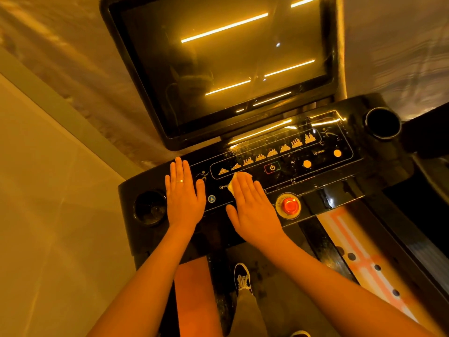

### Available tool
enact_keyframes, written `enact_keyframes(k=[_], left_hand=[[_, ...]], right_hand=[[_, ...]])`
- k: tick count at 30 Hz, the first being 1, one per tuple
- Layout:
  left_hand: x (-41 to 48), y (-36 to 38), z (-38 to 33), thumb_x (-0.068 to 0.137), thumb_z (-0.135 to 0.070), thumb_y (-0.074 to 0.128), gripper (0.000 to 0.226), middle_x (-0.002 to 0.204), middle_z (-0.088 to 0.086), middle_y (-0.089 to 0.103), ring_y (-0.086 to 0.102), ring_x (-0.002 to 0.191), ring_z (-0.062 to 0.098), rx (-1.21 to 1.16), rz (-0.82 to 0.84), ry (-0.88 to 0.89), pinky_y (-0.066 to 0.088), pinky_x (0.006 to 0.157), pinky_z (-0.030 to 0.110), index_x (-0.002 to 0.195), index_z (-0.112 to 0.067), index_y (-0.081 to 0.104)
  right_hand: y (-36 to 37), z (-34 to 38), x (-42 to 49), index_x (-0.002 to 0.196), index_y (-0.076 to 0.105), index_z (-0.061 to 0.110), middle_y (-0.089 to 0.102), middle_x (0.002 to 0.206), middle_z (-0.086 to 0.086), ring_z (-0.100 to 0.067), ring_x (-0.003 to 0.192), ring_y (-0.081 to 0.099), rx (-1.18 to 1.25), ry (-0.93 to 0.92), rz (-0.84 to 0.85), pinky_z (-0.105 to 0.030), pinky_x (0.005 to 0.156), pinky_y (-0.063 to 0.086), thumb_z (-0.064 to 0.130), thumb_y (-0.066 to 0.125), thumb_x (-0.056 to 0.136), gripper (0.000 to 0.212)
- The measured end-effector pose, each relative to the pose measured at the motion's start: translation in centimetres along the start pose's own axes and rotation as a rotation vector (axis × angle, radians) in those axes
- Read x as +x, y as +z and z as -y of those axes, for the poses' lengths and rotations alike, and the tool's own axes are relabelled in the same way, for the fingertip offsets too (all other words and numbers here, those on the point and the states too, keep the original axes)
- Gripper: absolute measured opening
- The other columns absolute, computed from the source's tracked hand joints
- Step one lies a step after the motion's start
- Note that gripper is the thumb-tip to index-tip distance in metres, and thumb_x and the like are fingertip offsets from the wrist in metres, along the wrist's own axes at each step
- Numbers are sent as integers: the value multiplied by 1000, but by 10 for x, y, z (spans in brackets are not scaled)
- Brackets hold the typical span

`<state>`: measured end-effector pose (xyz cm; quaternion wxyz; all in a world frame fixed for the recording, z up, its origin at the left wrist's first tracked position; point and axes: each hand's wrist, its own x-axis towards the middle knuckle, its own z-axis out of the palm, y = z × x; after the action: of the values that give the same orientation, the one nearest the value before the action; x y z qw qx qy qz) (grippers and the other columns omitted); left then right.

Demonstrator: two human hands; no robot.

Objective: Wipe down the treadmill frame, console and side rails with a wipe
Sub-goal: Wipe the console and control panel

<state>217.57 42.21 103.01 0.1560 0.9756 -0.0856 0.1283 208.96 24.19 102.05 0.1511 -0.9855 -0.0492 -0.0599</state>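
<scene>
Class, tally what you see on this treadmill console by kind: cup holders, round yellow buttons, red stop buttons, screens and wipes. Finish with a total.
Cup holders: 2
Round yellow buttons: 2
Red stop button: 1
Screen: 1
Wipe: 1
Total: 7

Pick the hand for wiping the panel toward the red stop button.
Right. The right hand presses the wipe flat on the console, next to the red stop button. The left hand lies flat with no wipe, by the left cup holder.
</scene>
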Motion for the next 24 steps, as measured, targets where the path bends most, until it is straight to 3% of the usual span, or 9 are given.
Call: enact_keyframes(k=[7, 10, 14, 19, 24], left_hand=[[4, -1, -15, 107, -34, 29, 62, 168, 9, -1, -6, 155, 21, -2, 42, -22, 0, 126, 44, 160, -9, 9], [3, 3, -21, 107, -34, 27, 59, 168, 4, 2, -2, 155, 18, 1, 21, 27, -1, 125, 41, 160, -13, 12], [3, 3, -18, 105, -40, 19, 61, 168, 2, 0, -4, 155, 16, 3, 30, 32, -3, 125, 40, 160, -15, 9], [2, 2, -20, 103, -40, 18, 63, 168, 3, 2, -3, 155, 17, 2, 19, 36, -2, 125, 40, 161, -14, 12], [2, 4, -18, 104, -40, 20, 62, 167, 0, 0, -3, 155, 16, -7, 18, 32, -3, 125, 39, 160, -15, 11]], right_hand=[[11, -2, -42, 159, 3, 7, -2, 166, -12, -26, 154, -5, -10, -8, 12, -40, 123, -1, 50, 28, 103, 74], [2, 1, -12, 159, 2, 7, -3, 166, -12, -26, 154, -5, 20, -20, 2, -40, 124, 0, 47, 25, 105, 71], [-13, 3, 55, 157, 11, 2, 10, 164, -19, -31, 153, 6, 19, -5, -65, -46, 125, 10, 38, 30, 106, 66], [-30, 10, 109, 157, 13, 0, 12, 164, -21, -33, 153, 7, 1, 33, -71, -42, 123, 1, 37, 26, 106, 64], [-18, 5, 54, 158, 10, 2, 8, 165, -19, -31, 153, 4, 15, -2, -70, -42, 124, 4, 40, 24, 105, 67]])
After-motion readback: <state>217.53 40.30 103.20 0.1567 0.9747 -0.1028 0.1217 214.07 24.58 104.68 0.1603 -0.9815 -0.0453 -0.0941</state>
